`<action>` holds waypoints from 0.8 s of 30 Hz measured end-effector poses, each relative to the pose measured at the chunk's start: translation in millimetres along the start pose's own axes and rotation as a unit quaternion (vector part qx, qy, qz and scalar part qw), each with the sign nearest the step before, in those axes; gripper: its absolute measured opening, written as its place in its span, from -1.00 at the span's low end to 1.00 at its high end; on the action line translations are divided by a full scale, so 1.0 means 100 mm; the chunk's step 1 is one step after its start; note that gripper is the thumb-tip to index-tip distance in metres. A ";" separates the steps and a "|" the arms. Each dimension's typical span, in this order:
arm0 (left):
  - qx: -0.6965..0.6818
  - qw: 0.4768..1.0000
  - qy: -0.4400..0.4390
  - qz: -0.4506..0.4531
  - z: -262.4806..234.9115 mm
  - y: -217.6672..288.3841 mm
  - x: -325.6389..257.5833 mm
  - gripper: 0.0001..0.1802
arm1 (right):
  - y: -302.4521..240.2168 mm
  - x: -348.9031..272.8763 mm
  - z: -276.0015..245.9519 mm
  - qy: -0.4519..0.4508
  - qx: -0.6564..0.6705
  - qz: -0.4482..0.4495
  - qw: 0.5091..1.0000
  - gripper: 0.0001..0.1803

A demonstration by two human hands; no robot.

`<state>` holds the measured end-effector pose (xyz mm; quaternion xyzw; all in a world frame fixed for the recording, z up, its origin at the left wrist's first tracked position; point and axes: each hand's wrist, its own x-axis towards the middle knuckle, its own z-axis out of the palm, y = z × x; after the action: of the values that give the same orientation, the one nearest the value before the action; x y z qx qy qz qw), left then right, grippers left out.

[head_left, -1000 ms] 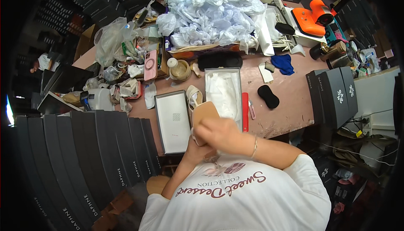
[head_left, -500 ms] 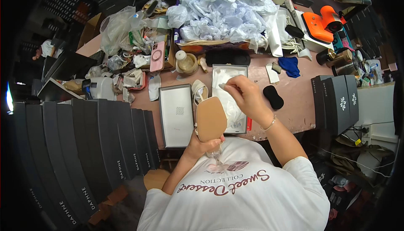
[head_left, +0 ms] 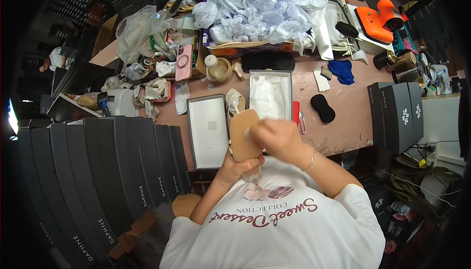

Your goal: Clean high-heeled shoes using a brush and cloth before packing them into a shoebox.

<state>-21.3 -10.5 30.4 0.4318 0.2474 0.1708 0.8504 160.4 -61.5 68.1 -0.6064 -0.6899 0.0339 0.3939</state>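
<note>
My left hand (head_left: 236,168) is closed round a sandal, its tan sole (head_left: 243,129) turned up. A clear heel shows below the hand, near my shirt. Against the sole's right side, my right hand (head_left: 280,139) is closed in a pinch and somewhat blurred. A small pale piece (head_left: 247,132) shows at its fingertips; its kind is unclear. Just beyond the sole lies a second, cream sandal (head_left: 234,101), partly hidden. It sits between a shallow grey-edged box lid (head_left: 206,129) and a box (head_left: 291,87) lined with white tissue paper (head_left: 270,95).
Dark shoe boxes (head_left: 127,161) stand in a row at left, others (head_left: 398,114) at right. Crumpled white paper (head_left: 262,14) heaps at the back. A pink phone (head_left: 184,62), jar (head_left: 218,70), black oval pad (head_left: 323,108), blue cloth (head_left: 341,72) and red-handled tool (head_left: 296,112) lie about.
My right hand has come down and left, from above the tissue-lined box to the sole. The left hand still holds the sandal in nearly the same place. The red-handled tool now shows more.
</note>
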 end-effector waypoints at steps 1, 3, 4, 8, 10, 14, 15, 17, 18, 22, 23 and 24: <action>-0.032 0.999 -0.008 -0.020 -0.01 -0.03 -0.02 -0.63 | 0.22 0.12 0.05 0.023 -0.036 0.055 0.998 -0.83; 0.011 1.000 -0.007 0.012 0.04 0.09 -0.03 -0.67 | 0.67 0.21 0.20 0.085 0.046 0.169 0.981 -0.87; 0.021 0.999 0.017 0.027 0.03 0.13 -0.04 -0.68 | 0.74 0.14 0.23 0.046 0.129 0.238 0.961 -0.85; 0.100 0.971 0.214 -0.020 -0.50 0.05 0.04 -0.64 | 0.69 -0.30 0.29 -0.164 0.213 0.318 0.909 -0.77; 0.250 0.926 0.283 -0.003 -1.09 -0.26 0.16 -0.44 | 0.66 -0.51 0.39 -0.214 0.216 0.350 0.886 -0.74; 0.560 0.733 0.360 0.142 -1.12 -0.17 0.37 -0.06 | 0.63 -0.67 0.54 -0.216 0.302 0.397 0.839 -0.71; 0.545 0.774 0.305 0.104 -1.07 -0.11 0.44 -0.07 | 0.65 -0.69 0.57 -0.207 0.331 0.405 0.827 -0.72; 0.507 0.839 0.198 0.021 -0.90 -0.08 0.63 -0.07 | 0.66 -0.70 0.59 -0.171 0.389 0.427 0.798 -0.74; 0.528 0.834 0.161 -0.018 -0.82 -0.11 0.80 -0.08 | 0.66 -0.68 0.59 -0.165 0.399 0.429 0.794 -0.75; 0.613 0.762 0.132 -0.159 -0.60 -0.25 1.19 -0.11 | 0.67 -0.61 0.53 -0.167 0.370 0.427 0.808 -0.75; 0.613 0.763 0.150 -0.141 -0.68 -0.38 1.21 -0.12 | 0.68 -0.63 0.52 -0.157 0.375 0.428 0.807 -0.76; 0.594 0.781 0.171 -0.089 -0.82 -0.53 1.21 -0.13 | 0.68 -0.67 0.52 -0.144 0.380 0.432 0.805 -0.76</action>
<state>34.8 73.8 -87.5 0.7911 0.4789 -0.0156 0.3803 182.1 -78.9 -36.4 -0.6317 -0.3367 0.5472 0.4337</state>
